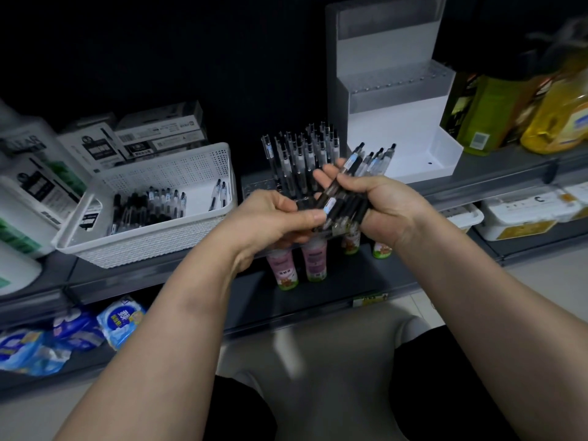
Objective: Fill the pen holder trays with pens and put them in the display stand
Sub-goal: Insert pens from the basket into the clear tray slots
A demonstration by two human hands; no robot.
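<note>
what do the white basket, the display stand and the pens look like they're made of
White basket: moulded plastic, matte, judging by its regular perforated walls. Display stand: likely plastic or acrylic, smooth white steps with frosted translucent front panels. Pens, bundled in the right hand: clear plastic barrels with black grips and clips, slightly glossy; tips too small to tell.

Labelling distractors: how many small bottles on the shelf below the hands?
4 bottles: two pink-labelled under the left hand, two partly hidden under the right hand. More may sit behind the hands.
</note>
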